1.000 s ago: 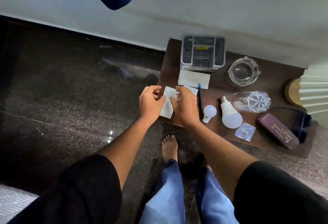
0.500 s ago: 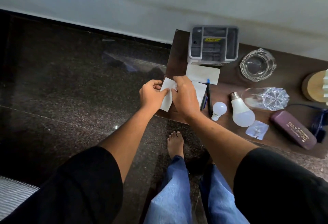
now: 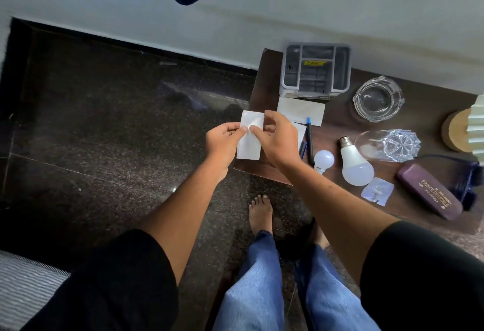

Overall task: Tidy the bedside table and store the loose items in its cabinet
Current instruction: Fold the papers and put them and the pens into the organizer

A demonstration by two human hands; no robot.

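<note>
Floor (image 3: 104, 147): dark speckled stone, glossy.
Wall (image 3: 314, 3): pale, plain.
Mat (image 3: 23, 286): grey striped, lower-left corner.

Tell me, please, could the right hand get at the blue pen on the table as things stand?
Probably not at once: the right hand and left hand both pinch the white paper. Otherwise the blue pen lies uncovered just beside it.

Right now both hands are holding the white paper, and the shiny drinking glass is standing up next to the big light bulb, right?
Not quite. Both the left hand and right hand do hold the white paper, but the drinking glass is lying on its side, not standing, beside the big light bulb. The head view shows this.
</note>
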